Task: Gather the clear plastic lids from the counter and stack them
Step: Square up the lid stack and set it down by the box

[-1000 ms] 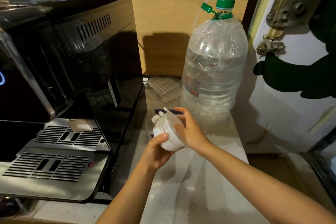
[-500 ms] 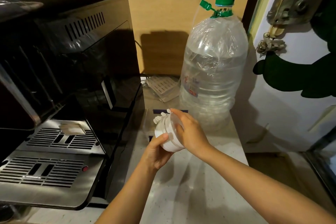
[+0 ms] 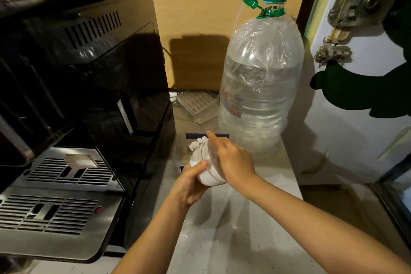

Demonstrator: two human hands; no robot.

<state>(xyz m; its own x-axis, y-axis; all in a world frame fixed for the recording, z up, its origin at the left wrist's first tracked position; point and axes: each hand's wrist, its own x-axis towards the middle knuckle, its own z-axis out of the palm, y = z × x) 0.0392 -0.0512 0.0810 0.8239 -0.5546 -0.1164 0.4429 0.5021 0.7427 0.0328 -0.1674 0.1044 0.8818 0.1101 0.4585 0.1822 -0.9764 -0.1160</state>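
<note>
A stack of plastic lids (image 3: 205,167), tilted on its side with small tabs fanned at its top, hangs above the counter (image 3: 222,229). My left hand (image 3: 191,184) grips the stack from below and the left, thumb on its rim. My right hand (image 3: 233,160) presses flat against the stack's right face, where a clear lid sits, with the forefinger pointing up along its edge. The far side of the stack is hidden by my right hand.
A black coffee machine (image 3: 89,73) with a steel drip tray (image 3: 55,207) fills the left. A large clear water bottle (image 3: 260,87) with a green cap stands behind the stack. A slotted plastic piece (image 3: 198,104) lies at the back. A white door (image 3: 355,118) borders the right.
The stack and both hands have stayed in nearly the same spot. My right hand has flattened against the stack's right face, and the view has shifted slightly.
</note>
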